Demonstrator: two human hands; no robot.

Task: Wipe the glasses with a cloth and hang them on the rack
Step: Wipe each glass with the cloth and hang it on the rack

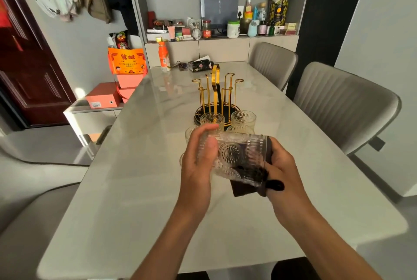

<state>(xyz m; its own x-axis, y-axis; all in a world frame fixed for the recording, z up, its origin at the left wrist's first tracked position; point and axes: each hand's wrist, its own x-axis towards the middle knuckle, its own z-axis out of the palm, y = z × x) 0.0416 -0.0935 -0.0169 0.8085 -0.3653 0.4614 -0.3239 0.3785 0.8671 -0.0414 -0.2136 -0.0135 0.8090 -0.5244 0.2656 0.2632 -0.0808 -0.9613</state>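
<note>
Taking the gold rack (pixel 216 94) on the pale table (pixel 140 189) as the landmark and reading from the left: well to its left, off the table's edge, an orange card bag (pixel 126 60) carries large characters too stylised to read with confidence, above a stack of pink boxes (pixel 106 97); behind the rack to the left stands an orange drink bottle (pixel 164 56) whose label is too small to read, and directly behind it lies a dark tissue box (pixel 200 65) printed with what looks like "PINO". In front of the rack, nearer the person, the left hand (pixel 198 162) wraps its fingers and thumb around the base end of a ribbed clear glass (pixel 234 155), held on its side, probably so the mouth faces the other hand. The right hand (pixel 282 164) curls around the glass's mouth end and has a dark cloth (pixel 248 186) bunched in its grip, part of it seemingly pushed inside the glass; this reads as wiping the interior while the left hand steadies or turns it. Between the hands and the rack, several more glasses (pixel 243 118) stand upright on or just beside the rack's dark tray, likely waiting their turn, and every hook appears bare, so hanging has not begun. To the rack's right, two grey chairs (pixel 338 108) are drawn near the table.
</note>
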